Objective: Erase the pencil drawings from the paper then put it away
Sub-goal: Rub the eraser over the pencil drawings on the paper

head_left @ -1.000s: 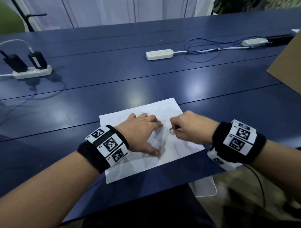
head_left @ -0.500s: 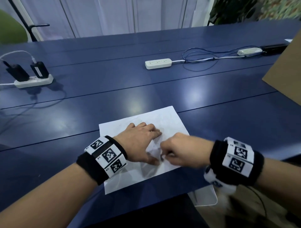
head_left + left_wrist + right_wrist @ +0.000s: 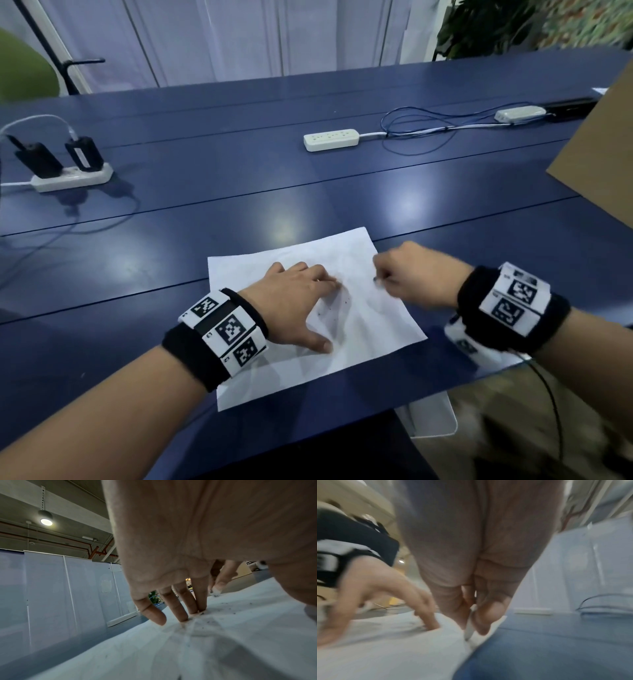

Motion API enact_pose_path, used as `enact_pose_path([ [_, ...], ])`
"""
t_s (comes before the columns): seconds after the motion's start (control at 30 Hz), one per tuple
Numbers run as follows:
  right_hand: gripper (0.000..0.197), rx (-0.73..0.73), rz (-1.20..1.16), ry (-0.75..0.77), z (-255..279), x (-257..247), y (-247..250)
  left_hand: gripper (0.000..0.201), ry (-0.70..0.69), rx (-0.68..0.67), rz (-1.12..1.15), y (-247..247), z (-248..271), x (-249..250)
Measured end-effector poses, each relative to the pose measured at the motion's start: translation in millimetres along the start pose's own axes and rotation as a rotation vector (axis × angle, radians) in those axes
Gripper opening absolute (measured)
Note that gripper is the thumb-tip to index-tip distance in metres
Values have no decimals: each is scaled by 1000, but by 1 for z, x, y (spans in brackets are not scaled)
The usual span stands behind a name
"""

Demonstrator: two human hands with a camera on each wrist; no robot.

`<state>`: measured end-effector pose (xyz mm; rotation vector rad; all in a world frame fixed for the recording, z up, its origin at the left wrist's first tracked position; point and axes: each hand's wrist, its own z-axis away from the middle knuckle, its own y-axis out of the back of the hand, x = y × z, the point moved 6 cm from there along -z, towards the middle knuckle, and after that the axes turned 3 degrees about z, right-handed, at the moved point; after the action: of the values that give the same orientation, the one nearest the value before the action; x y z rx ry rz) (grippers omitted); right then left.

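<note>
- A person is sitting at a dark blue table [image 3: 239, 212], seen from a camera on their head, with both forearms reaching forward and marker-printed bands on both wrists.
- A white sheet of paper [image 3: 376, 325] is lying flat at the near edge of the table, slightly turned, with its near right corner close to the table edge.
- The left hand [image 3: 291, 301] is lying spread on the middle of the sheet, fingers straight and thumb out, pressing it down and gripping nothing.
- The right hand [image 3: 411, 274] is hovering at the sheet's far right part, fingers curled and pinching a small white eraser [image 3: 469, 628] whose dirty tip is pointing down at the paper.
- Dark eraser crumbs [image 3: 329, 308] are scattered on the sheet between the two hands; any pencil lines left are too faint to make out.
- The paper is looking thin, light and floppy, and faint creases are fanning out from the left fingertips [image 3: 181, 616], so it would likely wrinkle or tear under hard rubbing.
- For putting it away, taking hold at a free edge or corner seems best, after tipping off the crumbs.
- Farther back, two white power strips [image 3: 330, 139] and loose cables are lying on the table, and a brown cardboard sheet [image 3: 599, 164] is leaning in at the right.
</note>
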<state>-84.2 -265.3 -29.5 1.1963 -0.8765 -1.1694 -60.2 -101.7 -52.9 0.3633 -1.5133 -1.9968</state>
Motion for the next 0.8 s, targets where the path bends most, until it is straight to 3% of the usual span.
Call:
enact_pose_path([
  [0.07, 14, 49, -2, -29, -2, 16, 6, 96, 2, -13, -19, 0, -1, 1],
  [0.13, 14, 75, -97, 74, 3, 2, 8, 97, 3, -29, -42, 2, -3, 2],
  [0.27, 11, -118, -167, 256, 18, -44, -16, 102, 5, -71, -78, 3, -7, 5],
  [0.43, 15, -1, -68, 13, -5, 5, -7, 100, 16, -78, -64, 2, -6, 5],
  [0.63, 10, -155, -118, 251, 25, -43, -25, 103, 12, -79, -83, 3, -8, 5],
  [0.73, 14, -43, -52, 57, 6, -6, -9, 101, 15, -81, -74, 3, -9, 6],
  [0.8, 15, -1, -50, 24, 4, 5, -7, 100, 14, -78, -64, 3, -8, 6],
])
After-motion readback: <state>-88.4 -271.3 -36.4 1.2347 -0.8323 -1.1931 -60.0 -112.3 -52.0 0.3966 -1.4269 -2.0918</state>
